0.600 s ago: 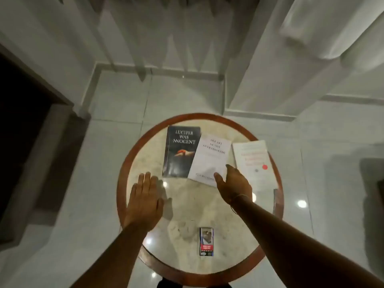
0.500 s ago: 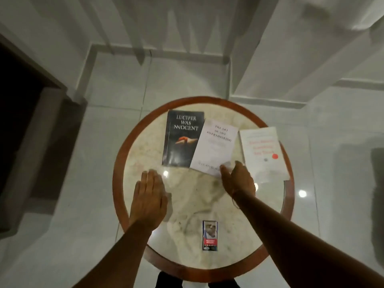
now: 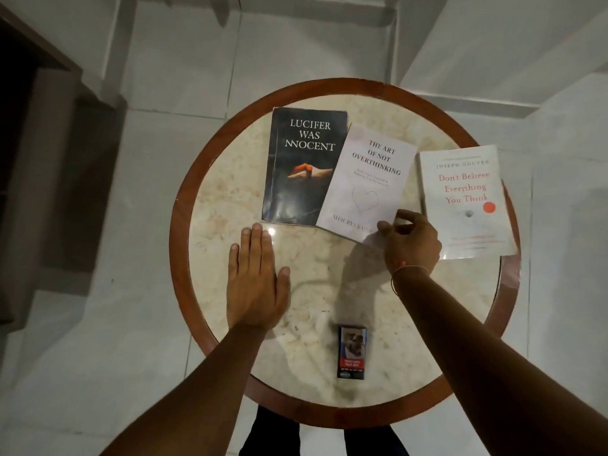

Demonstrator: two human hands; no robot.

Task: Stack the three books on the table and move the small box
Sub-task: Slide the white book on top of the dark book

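The right hand [image 3: 409,240] now pinches the near corner of the middle book [image 3: 367,185] (it only hovered there before); the left hand [image 3: 256,281] stays flat, fingers together, on the table [image 3: 184,199]. The small box [image 3: 352,352] sits unmoved near the front edge.

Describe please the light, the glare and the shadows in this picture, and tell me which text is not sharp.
Head view: dim and warm, with one small glare spot on the table beside the left hand; the right hand casts a soft shadow on the marble below the middle book. The book titles read clearly; the small box print is blurred. The wide lens bends the walls.
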